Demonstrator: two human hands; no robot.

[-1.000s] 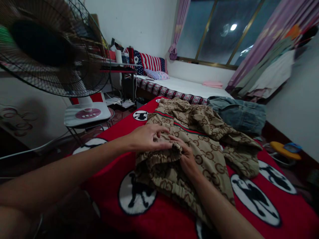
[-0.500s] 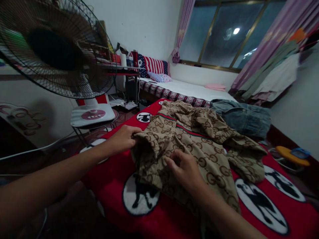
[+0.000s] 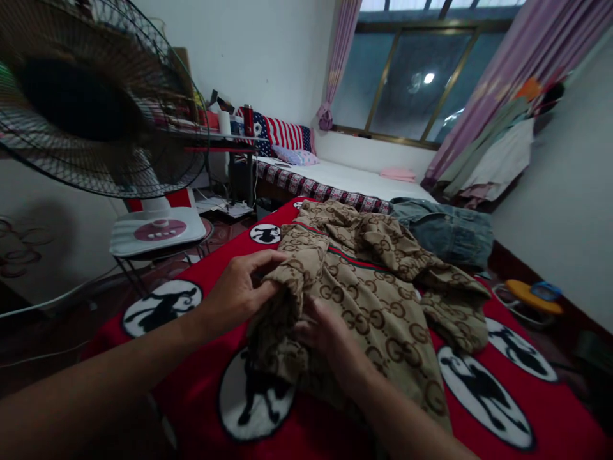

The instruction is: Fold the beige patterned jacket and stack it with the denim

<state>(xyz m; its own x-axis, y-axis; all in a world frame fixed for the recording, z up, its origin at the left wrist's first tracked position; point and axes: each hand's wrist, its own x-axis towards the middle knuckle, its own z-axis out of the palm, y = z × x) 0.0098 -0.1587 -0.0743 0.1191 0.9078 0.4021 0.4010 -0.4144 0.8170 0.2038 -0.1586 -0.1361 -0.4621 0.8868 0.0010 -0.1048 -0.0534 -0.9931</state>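
Left hand: nearer, pinching sleeve at its 3 o'clock | right hand: sleeve at 11 o'clock, grip unclear

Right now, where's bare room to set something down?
White bed top, between the lavender patterned pillow and folded pink cloth; red printed blanket, right of the tan logo-patterned jacket. Crowded: blanket's middle, under jacket, left hand and right hand; far right, blue denim garment.
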